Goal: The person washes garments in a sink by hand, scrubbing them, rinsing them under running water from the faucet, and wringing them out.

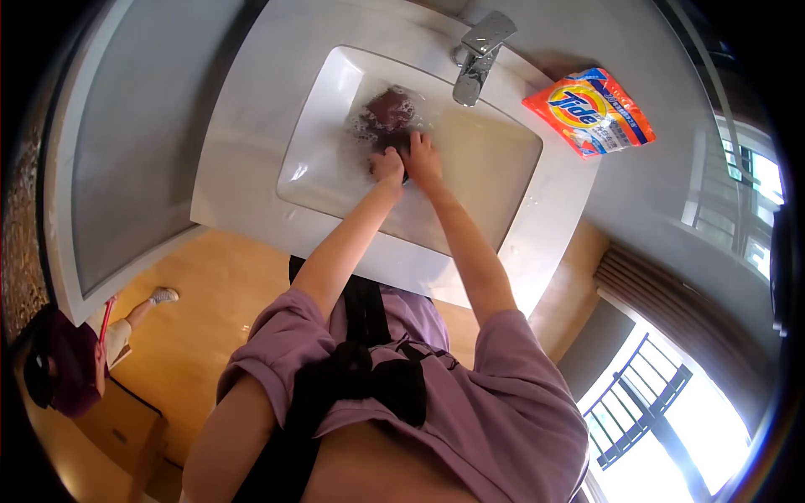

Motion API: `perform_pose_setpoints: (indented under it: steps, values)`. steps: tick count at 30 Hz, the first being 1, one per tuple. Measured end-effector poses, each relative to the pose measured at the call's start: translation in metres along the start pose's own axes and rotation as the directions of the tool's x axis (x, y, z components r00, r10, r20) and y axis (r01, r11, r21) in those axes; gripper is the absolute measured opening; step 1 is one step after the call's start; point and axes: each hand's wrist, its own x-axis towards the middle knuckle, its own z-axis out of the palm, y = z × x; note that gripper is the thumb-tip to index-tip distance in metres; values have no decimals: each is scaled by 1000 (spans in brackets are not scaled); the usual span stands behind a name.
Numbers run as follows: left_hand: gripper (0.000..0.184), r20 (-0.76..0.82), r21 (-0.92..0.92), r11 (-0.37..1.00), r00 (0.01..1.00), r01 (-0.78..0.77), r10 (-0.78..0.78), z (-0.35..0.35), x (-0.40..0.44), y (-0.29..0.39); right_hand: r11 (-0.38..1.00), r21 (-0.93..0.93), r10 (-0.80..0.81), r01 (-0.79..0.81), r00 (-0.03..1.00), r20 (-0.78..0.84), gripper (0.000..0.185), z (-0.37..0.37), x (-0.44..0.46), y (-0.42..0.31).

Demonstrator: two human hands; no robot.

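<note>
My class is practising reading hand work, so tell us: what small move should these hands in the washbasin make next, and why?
Probably draw the far part of the dark reddish cloth in toward the fingers: the left hand and right hand are at its near end, while that far part lies loose in the washbasin among the suds.

The left hand [387, 165] and right hand [424, 161], side by side, grip a wet, dark reddish cloth [390, 111] amid suds in a white sink [312, 138] holding cloudy water. A chrome faucet [476, 67] stands behind the basin, and an orange Tide packet [585, 114] lies at the right of the pale worktop [241, 142]. Another person [77, 369] shows at lower left, beyond a grey panel [147, 142].
</note>
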Motion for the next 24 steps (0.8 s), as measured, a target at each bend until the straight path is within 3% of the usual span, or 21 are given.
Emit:
perform_pose_setpoints:
  steps: [1, 2, 3, 4, 5, 6, 7, 9, 11, 13, 14, 15, 17, 18, 20, 22, 23, 24]
  values:
    - [45, -108, -150, 988, 994, -38, 21, 1, -3, -1, 959, 275, 23, -68, 986, 164, 32, 2, 5, 13]
    - [45, -102, -153, 988, 995, -36, 20, 2, -4, 0, 842, 511, -1, -173, 947, 322, 33, 4, 8, 28]
    - [42, 68, -312, 947, 996, 69, -50, 0, -3, 1, 845, 506, 3, -174, 947, 321, 33, -8, 7, 34]
    - [40, 246, -442, 876, 965, 194, -90, -2, -1, 2, 521, 719, 127, -461, 874, 469, 32, -28, 5, 34]
    - [38, 419, -533, 778, 903, 333, -100, -2, -1, 2, 76, 758, 163, -648, 758, 632, 32, -48, 1, 30]
    - [36, 563, -470, 765, 817, 440, -125, 0, -8, 6, 30, 800, 255, -599, 778, 574, 31, -65, -3, 23]
    - [36, 566, -470, 765, 816, 440, -121, 4, -14, 10, 33, 802, 255, -596, 781, 570, 31, -82, -7, 15]
    - [35, 579, -300, 868, 798, 396, -164, 18, -27, 11, 165, 864, 359, -476, 845, 397, 27, -103, -16, 1]
    - [32, 654, -455, 813, 756, 364, 27, 39, -12, -15, 492, 847, 335, -199, 942, 27, 28, -94, -28, -6]
    - [33, 871, -409, 721, 474, 559, 126, 44, -8, -21, 790, 564, 401, -239, 898, -181, 31, -118, -36, -29]
    - [33, 874, -386, 805, 457, 450, 164, 41, -8, -22, 802, 547, 424, -239, 874, -239, 34, -133, -36, -43]
    - [33, 875, -386, 805, 456, 450, 165, 40, -14, -18, 802, 547, 423, -238, 874, -240, 34, -130, -32, -37]
    - [32, 845, -373, 765, 532, 525, 46, 34, -37, -2, 825, 403, 448, -397, 893, -39, 31, -115, -17, -21]
    - [32, 827, -367, 741, 562, 562, -16, 34, -44, 1, 825, 462, 407, -326, 910, -84, 25, -110, -12, -18]
    - [32, 836, -356, 782, 548, 511, 22, 39, -28, -15, 827, 416, 429, -378, 903, -33, 24, -95, 8, 0]
    - [28, 710, -537, 700, 700, 471, 75, 41, -48, -7, 830, 376, 439, -411, 898, 14, 23, -85, 19, 8]
    - [28, 708, -543, 699, 702, 466, 82, 44, -50, 5, 817, 371, 470, -440, 882, 11, 23, -83, 23, 10]
    - [27, 505, -500, 797, 862, 338, -49, 47, -50, 11, 804, 360, 504, -474, 864, 12, 24, -81, 23, 14]
